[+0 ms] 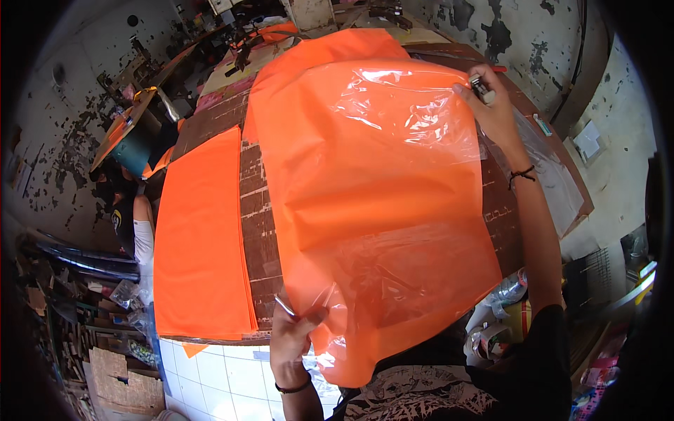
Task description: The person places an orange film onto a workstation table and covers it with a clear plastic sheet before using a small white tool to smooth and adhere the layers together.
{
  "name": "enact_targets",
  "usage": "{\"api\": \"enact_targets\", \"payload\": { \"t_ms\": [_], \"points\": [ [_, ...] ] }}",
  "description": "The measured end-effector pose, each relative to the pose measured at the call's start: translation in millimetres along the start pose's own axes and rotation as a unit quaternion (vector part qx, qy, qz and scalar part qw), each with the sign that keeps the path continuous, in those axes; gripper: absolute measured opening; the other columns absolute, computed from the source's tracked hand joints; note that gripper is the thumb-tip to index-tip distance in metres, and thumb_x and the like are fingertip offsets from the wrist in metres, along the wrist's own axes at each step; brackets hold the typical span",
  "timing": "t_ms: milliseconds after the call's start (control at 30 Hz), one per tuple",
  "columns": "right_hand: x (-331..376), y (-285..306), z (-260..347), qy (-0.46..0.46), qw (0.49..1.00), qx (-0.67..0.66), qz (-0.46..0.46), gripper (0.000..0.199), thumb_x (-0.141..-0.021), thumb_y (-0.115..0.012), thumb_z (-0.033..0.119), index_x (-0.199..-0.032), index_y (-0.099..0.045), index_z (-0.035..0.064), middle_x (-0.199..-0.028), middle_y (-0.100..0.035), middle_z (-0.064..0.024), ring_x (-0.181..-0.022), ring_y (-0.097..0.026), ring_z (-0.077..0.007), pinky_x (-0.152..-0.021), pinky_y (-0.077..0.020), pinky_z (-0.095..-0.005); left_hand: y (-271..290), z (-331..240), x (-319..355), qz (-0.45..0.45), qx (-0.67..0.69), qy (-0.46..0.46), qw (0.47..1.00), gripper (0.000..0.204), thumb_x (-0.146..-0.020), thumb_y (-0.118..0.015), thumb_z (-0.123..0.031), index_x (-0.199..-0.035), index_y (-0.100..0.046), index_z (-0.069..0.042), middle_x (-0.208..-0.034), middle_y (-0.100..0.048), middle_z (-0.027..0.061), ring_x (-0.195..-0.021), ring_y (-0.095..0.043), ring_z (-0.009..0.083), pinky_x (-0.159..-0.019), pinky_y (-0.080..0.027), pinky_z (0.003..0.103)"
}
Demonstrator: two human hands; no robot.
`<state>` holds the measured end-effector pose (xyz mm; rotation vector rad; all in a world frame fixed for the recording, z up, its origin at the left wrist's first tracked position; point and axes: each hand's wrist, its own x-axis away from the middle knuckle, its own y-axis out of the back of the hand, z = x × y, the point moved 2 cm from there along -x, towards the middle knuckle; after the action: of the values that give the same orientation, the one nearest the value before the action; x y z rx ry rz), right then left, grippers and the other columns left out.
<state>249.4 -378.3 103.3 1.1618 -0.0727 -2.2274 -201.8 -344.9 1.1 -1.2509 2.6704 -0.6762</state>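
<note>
Orange sheet [372, 203], large and thin, held up over a brown work table [260, 231] and spread between two hands. Covered across most of its face by a clear plastic film [414, 112], glossy and wrinkled, most visible at the upper right and along the lower edge.

Left hand [291, 337] at the sheet's lower left corner, near the table's front edge, fingers closed in a pinch on the film and sheet edge. Something thin and pale sticking out between thumb and forefinger, possibly a small blade or a fold of film; too small to tell. Dark band on that wrist.

Right hand [491, 105] far out at the upper right corner, arm stretched along the sheet's right side, fingers curled narrow around the corner and around a small dark-and-silver object [479, 85]. Dark cord bracelet on that wrist.

Stack of flat orange sheets [200, 238] lying on the table just left of the held one, apart from it, with a strip of bare table between. More clear plastic [554, 175] lying on the table's right side, under the right forearm. White tiled floor [217, 372] below the table edge. Another person [133, 217] low at the far left, beside the table.
</note>
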Motion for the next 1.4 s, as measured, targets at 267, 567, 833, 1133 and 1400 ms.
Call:
{"api": "enact_targets", "payload": {
  "t_ms": [267, 567, 833, 1133, 1400],
  "points": [
    [42.1, -4.4, -39.7, -0.238, 0.909, 0.124, 0.318, 0.026, -0.08, -0.073, 0.021, -0.091, -0.057, 0.003, -0.078, -0.062, -0.0063, -0.07, -0.06, -0.0166, -0.063, -0.0461, -0.0309, 5.4, -10.5, -11.5, 0.011, -0.203, -0.021, 0.979, 0.08, -0.078, -0.061, 0.012, -0.146, -0.019, 0.001, -0.119, -0.055, 0.0117, -0.107, -0.055, 0.0163, -0.089, -0.046, 0.027],
    [34.0, -25.1, -79.9, -0.281, 0.922, 0.131, 0.233, 0.03, -0.077, -0.075, 0.02, -0.093, -0.057, 0.0003, -0.081, -0.066, -0.0112, -0.075, -0.064, -0.0205, -0.068, -0.0477, -0.0362, 11.4, -8.6, -26.2, 0.026, -0.259, -0.033, 0.965, 0.083, -0.08, -0.058, 0.013, -0.148, -0.014, -0.001, -0.126, -0.056, 0.0137, -0.111, -0.058, 0.0197, -0.091, -0.048, 0.03],
    [66.2, 14.1, -15.1, -0.059, 0.966, 0.225, 0.11, 0.037, -0.082, -0.072, 0.021, -0.108, -0.058, -0.0013, -0.085, -0.064, -0.0093, -0.073, -0.061, -0.0194, -0.066, -0.0482, -0.0319, -1.6, 0.1, -3.3, -0.08, -0.224, -0.045, 0.97, 0.078, -0.086, -0.058, 0.005, -0.147, -0.01, 0.002, -0.107, -0.062, 0.0131, -0.078, -0.06, 0.0083, -0.058, -0.045, 0.017],
    [269.1, 132.0, 106.3, -0.552, 0.827, 0.105, 0.009, 0.017, -0.091, -0.062, 0.021, -0.098, -0.055, 0.0063, -0.071, -0.054, 0.0027, -0.058, -0.049, -0.0019, -0.047, -0.034, -0.0176, 9.7, 42.0, 102.0, -0.239, -0.157, -0.005, 0.958, 0.061, -0.083, -0.065, 0.003, -0.131, -0.027, -0.001, -0.089, -0.064, 0.0177, -0.068, -0.065, 0.0161, -0.052, -0.052, 0.025],
    [354.3, 64.3, 101.0, -0.52, 0.839, -0.135, -0.09, 0.03, -0.083, -0.07, 0.007, -0.109, -0.054, 0.0085, -0.069, -0.05, 0.0052, -0.05, -0.042, -0.0013, -0.043, -0.0318, -0.0171, 2.0, 142.0, 105.6, -0.139, 0.087, 0.025, 0.986, 0.049, -0.082, -0.072, -0.042, -0.103, -0.059, 0.0, -0.083, -0.063, 0.0114, -0.066, -0.058, 0.0194, -0.06, -0.047, 0.033]
  ]
}}
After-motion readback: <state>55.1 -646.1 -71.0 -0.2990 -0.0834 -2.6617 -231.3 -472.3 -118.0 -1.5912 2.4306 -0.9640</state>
